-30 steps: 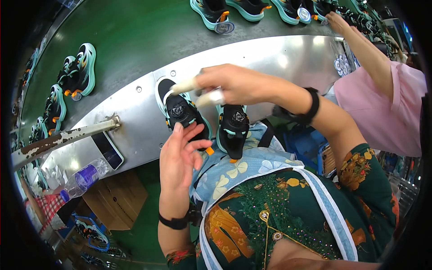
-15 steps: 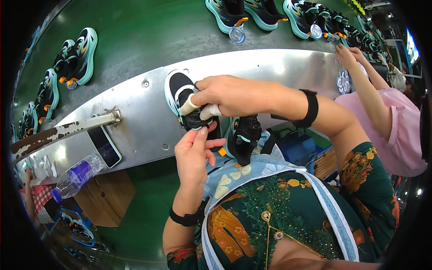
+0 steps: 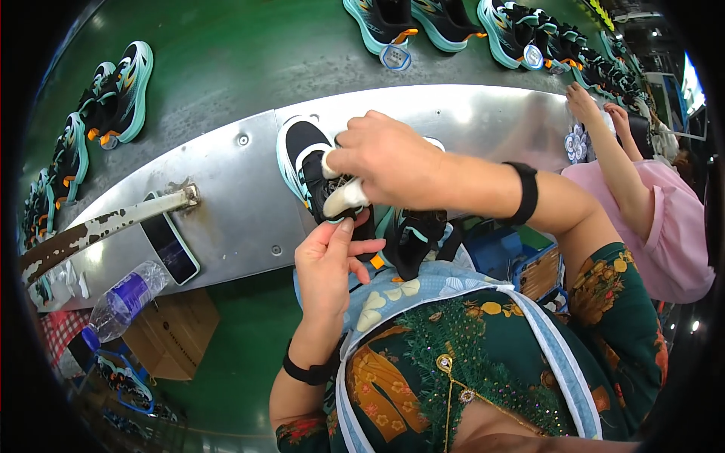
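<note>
A black sneaker (image 3: 300, 143) with a pale-mint sole lies toe-away on the metal ledge, in front of me. My left hand (image 3: 323, 264) pinches the edge of its tongue between thumb and forefinger, the other fingers loosely spread. Above the shoe's laces is my right hand (image 3: 393, 162), its fingers curled in, white coverings on the thumb and a finger. Dark lace strands run by those fingertips, which look closed on them, though the hand hides part of the grip. A second sneaker (image 3: 414, 245) rests nearer my body, against the blue apron, partly under my right wrist.
Several matching sneakers (image 3: 134, 94) stand on the green surface beyond the metal ledge (image 3: 226, 177). At the left are a rusty bar (image 3: 113, 230), a phone (image 3: 172, 249), a plastic bottle (image 3: 128, 298) and a cardboard box (image 3: 177, 332). A co-worker in pink (image 3: 642, 204) works at the right.
My right hand has lifted slightly and its fingers have shifted on the laces. My left hand keeps its pinch on the tongue. The co-worker's hands have moved a little apart.
</note>
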`<state>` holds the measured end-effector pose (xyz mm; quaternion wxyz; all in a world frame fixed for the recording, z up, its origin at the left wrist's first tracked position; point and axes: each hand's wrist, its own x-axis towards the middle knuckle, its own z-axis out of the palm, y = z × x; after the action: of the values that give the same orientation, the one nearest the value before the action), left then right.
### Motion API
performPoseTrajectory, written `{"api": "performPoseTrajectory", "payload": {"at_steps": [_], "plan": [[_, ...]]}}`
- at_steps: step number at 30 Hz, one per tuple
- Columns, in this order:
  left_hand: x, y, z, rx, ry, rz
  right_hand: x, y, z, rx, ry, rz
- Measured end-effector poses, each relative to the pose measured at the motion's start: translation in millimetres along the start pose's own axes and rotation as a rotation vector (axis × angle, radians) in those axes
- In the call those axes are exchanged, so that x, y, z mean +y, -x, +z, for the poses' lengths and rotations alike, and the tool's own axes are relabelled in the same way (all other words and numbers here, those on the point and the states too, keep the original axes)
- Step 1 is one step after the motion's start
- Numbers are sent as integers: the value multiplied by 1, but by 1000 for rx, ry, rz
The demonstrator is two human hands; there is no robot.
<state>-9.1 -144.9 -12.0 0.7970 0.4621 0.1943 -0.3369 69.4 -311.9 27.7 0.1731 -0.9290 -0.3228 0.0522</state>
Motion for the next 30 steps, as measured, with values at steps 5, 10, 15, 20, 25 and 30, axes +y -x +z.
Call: {"api": "performPoseTrajectory", "payload": {"at_steps": [5,10,15,20,25,30], "plan": [[-2,2,2,-6,-24,17,-1,8,6,6,-187,-40],[-3,1,1,-5,-6,0,4,4,-5,-60,-105,12],[-2,1,3,-3,-12,-2,1,10,2,-37,-248,-36],[-2,-1,0,-32,22,11,0,8,8,10,-212,13],[-2,3,8,-21,-27,20,1,13,7,-21,-254,48],[1,10,15,-58,-63,11,8,27,-9,26,-280,107]]}}
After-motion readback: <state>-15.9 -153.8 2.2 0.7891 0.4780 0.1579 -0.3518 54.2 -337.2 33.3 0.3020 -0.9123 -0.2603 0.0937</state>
